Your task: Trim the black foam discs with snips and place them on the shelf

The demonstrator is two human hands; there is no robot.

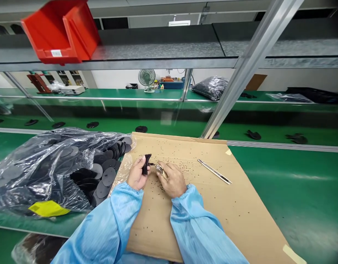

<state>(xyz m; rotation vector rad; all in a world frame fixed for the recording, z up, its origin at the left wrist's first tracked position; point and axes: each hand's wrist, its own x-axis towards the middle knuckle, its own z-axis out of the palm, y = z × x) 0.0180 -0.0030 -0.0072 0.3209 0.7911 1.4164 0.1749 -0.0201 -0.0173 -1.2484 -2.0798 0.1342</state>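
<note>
My left hand (136, 176) is closed on a thin black disc (146, 164), which is bent and held up on edge above the cardboard sheet (215, 216). My right hand (173, 180) is wrapped round small hand nippers (159, 168) with a metal head and pale handles. Their tip reaches the right side of the disc; the exact contact is too small to make out. Tiny black scraps (182, 165) are scattered over the cardboard around both hands. To the right of them lies a slim silver utility knife (214, 171).
A clear plastic bag (42, 157) spills several black discs (109, 176) at the left, with a yellow label (49, 208) on it. Behind the cardboard, black pieces (141, 129) sit spaced along a green belt. A slanted metal post (240, 77) and a shelf with a red bin (61, 33) stand ahead.
</note>
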